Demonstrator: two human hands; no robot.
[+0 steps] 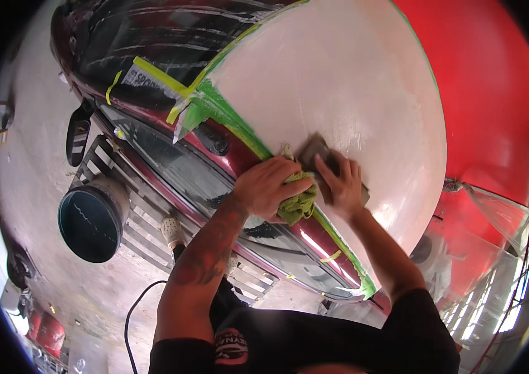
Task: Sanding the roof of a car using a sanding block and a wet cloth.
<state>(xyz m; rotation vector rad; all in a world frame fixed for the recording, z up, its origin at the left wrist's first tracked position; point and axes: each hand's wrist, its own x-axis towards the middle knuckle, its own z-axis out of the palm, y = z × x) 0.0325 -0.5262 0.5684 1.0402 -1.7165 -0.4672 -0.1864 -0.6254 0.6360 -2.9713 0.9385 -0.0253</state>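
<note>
My left hand [270, 187] grips a crumpled olive-green cloth [298, 202] over the taped edge of a pale primed car panel [364, 75]. My right hand [342, 190] is wrapped on a dark grey sanding block [314, 153] that rests on this panel, just right of the cloth. Green masking tape [214, 106] borders the panel on the left, beside maroon bodywork [230, 159] and side window glass. Yellow tape [158, 75] holds printed paper near the streaked dark glass at the top left.
A dark bucket [90, 221] stands on a slatted wooden platform [143, 243] to my left, below the car's side mirror [78, 134]. A black hose [130, 318] lies on the floor. A large red surface [489, 93] and clear plastic sheeting [489, 262] are at the right.
</note>
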